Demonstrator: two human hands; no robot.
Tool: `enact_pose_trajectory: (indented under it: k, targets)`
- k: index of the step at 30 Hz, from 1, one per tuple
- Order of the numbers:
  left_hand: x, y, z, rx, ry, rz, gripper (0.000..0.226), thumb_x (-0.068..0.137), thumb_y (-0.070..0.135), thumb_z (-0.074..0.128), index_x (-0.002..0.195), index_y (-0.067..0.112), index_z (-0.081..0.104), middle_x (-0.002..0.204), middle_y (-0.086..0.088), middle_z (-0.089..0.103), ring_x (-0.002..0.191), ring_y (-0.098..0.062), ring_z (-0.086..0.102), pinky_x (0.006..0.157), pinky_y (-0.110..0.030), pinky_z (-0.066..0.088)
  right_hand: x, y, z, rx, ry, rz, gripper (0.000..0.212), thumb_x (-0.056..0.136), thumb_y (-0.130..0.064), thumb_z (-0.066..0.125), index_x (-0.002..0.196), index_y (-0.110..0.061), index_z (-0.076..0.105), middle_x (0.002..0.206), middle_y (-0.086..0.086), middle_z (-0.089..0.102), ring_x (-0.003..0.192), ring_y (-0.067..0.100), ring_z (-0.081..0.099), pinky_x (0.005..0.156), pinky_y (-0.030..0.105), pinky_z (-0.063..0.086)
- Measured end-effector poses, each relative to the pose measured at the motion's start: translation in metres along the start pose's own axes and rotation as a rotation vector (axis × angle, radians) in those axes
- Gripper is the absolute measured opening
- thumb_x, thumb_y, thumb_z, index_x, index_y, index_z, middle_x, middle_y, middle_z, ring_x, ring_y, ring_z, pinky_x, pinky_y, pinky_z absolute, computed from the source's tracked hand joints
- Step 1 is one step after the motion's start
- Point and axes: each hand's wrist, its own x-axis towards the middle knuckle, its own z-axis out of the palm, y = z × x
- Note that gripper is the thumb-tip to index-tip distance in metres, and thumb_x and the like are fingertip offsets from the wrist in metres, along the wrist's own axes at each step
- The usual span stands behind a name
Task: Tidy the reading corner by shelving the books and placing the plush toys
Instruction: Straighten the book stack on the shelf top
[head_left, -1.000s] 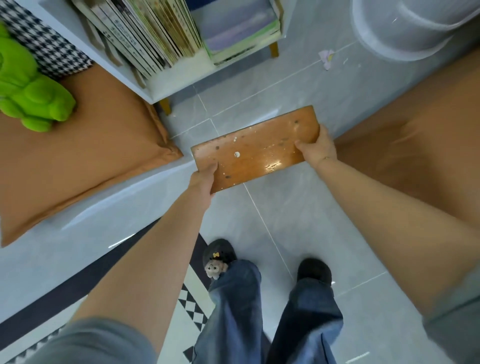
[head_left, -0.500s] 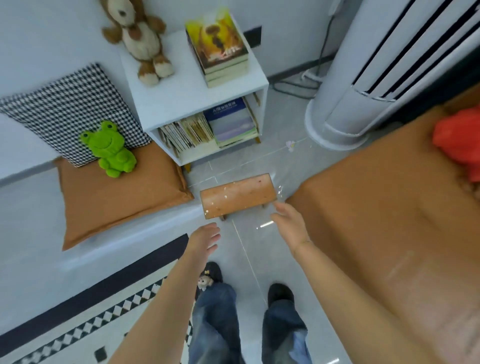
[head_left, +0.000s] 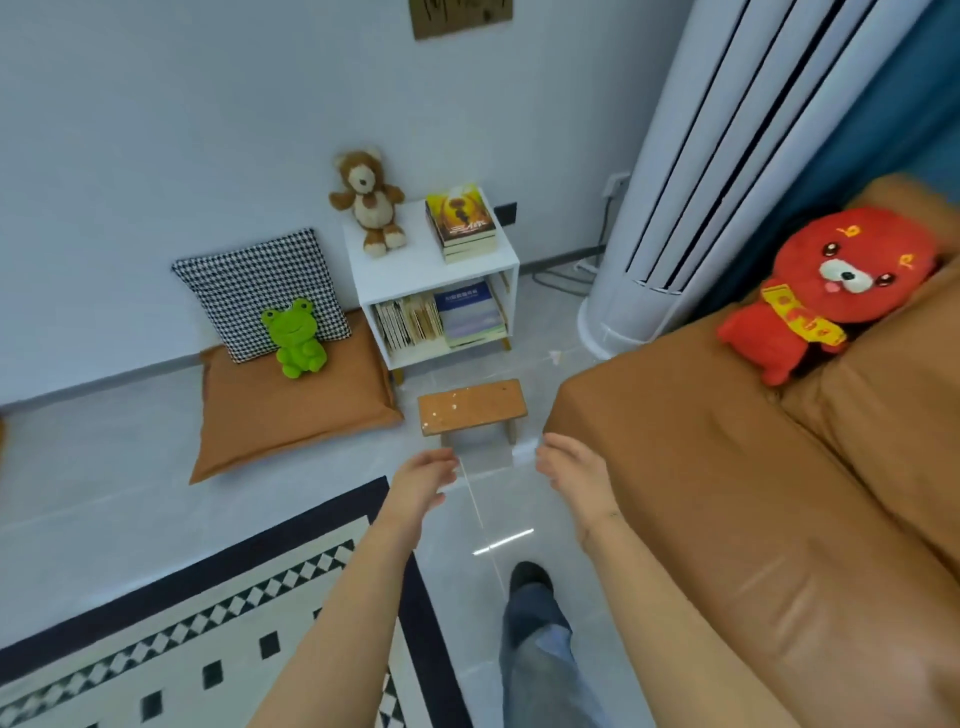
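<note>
**Hands free above the stool, corner nearly in order**

Both held out over the floor tiles, near the front edge of the wooden stool (head_left: 471, 406): left hand (head_left: 422, 479) and right hand (head_left: 570, 474), fingers loosely spread, gripping nothing, touching nothing. Stool standing on its legs in front of the white shelf unit (head_left: 506, 270), between the floor cushion (head_left: 291, 415) and the sofa (head_left: 727, 467).

Books already housed: upright row of books (head_left: 408, 325) and a flat pile in the lower compartment, a stack of books (head_left: 462, 221) at the right back corner of the unit's top. Brown teddy (head_left: 368, 200) at the top's left back corner; green frog (head_left: 295, 338) on the cushion against the checked pillow (head_left: 249, 280).

Probably between steps, shelving apparently done. Red plush (head_left: 831, 291) lying tilted at the back of the sofa, well apart from both hands. Likely next: reach right, grip round the body, carry to a chosen place.
</note>
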Motion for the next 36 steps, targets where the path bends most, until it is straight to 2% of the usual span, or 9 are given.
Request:
enact_pose_trajectory:
  k: [2,5,9,11,17,26,30,33,36]
  targets:
    - [-0.048,-0.013,-0.008,0.014,-0.007,0.066,0.024,0.096,0.011,0.049,0.117,0.014,0.061,0.118,-0.005,0.064,0.107,-0.017,0.059,0.093,-0.031,0.044,-0.062,0.005,0.001,0.016,-0.02,-0.063,0.035,0.092,-0.014,0.057,0.126,-0.012,0.058,0.119,0.006,0.063,0.114,0.019,0.058,0.106,0.034,0.042]
    - [-0.118,-0.029,-0.023,0.051,-0.081,0.191,0.02,0.096,0.013,0.049,0.107,0.019,0.065,0.116,-0.002,0.065,0.106,-0.014,0.061,0.092,-0.032,0.045,-0.145,0.021,0.003,0.063,0.033,-0.167,0.03,0.092,-0.018,0.059,0.122,-0.015,0.061,0.112,0.002,0.066,0.109,0.017,0.061,0.101,0.031,0.045]
    - [-0.221,-0.049,-0.04,0.087,-0.181,0.27,0.022,0.096,0.013,0.051,0.107,0.022,0.068,0.113,0.004,0.067,0.107,-0.013,0.061,0.097,-0.034,0.047,-0.252,0.043,-0.003,0.105,0.028,-0.136,0.025,0.094,-0.017,0.055,0.119,-0.016,0.059,0.112,0.002,0.066,0.102,0.014,0.063,0.083,0.023,0.047]
    - [-0.263,-0.057,-0.044,0.092,-0.2,0.325,0.022,0.096,0.013,0.051,0.106,0.022,0.069,0.114,0.004,0.068,0.11,-0.015,0.06,0.099,-0.036,0.047,-0.299,0.049,-0.012,0.116,0.047,-0.168,0.02,0.094,-0.016,0.055,0.113,-0.019,0.062,0.11,0.001,0.067,0.097,0.012,0.064,0.08,0.022,0.047]
    - [-0.363,-0.098,-0.036,0.125,-0.19,0.404,0.022,0.097,0.01,0.05,0.104,0.02,0.069,0.113,0.001,0.068,0.106,-0.014,0.062,0.101,-0.038,0.046,-0.411,0.075,-0.046,0.167,0.136,-0.259,0.017,0.093,-0.013,0.053,0.099,-0.023,0.065,0.103,0.001,0.07,0.093,0.012,0.065,0.088,0.029,0.048]
    - [-0.504,-0.216,-0.009,0.071,-0.153,0.474,0.024,0.098,0.009,0.047,0.107,0.018,0.068,0.108,0.001,0.071,0.104,-0.016,0.064,0.095,-0.036,0.047,-0.55,0.161,-0.104,0.129,0.079,-0.393,0.022,0.092,-0.013,0.052,0.105,-0.022,0.066,0.106,0.004,0.069,0.104,0.018,0.063,0.091,0.029,0.049]
    - [-0.578,-0.289,0.021,0.053,-0.158,0.446,0.023,0.098,0.009,0.048,0.106,0.017,0.068,0.107,0.002,0.071,0.104,-0.016,0.065,0.085,-0.032,0.049,-0.627,0.222,-0.15,0.136,0.084,-0.416,0.022,0.091,-0.014,0.052,0.106,-0.022,0.066,0.1,-0.005,0.068,0.099,0.011,0.063,0.092,0.026,0.049]
    - [-0.635,-0.334,0.039,0.071,-0.181,0.42,0.022,0.098,0.007,0.047,0.104,0.016,0.067,0.108,0.001,0.07,0.102,-0.016,0.065,0.088,-0.033,0.048,-0.683,0.256,-0.179,0.156,0.1,-0.425,0.021,0.09,-0.013,0.052,0.104,-0.023,0.065,0.1,-0.006,0.068,0.091,0.005,0.062,0.089,0.022,0.048]
    - [-0.677,-0.358,0.05,0.129,-0.187,0.447,0.022,0.099,0.008,0.046,0.103,0.017,0.066,0.107,0.002,0.07,0.102,-0.016,0.064,0.092,-0.035,0.047,-0.724,0.275,-0.196,0.166,0.119,-0.435,0.022,0.089,-0.013,0.051,0.102,-0.025,0.065,0.099,-0.007,0.068,0.095,0.008,0.062,0.092,0.025,0.048]
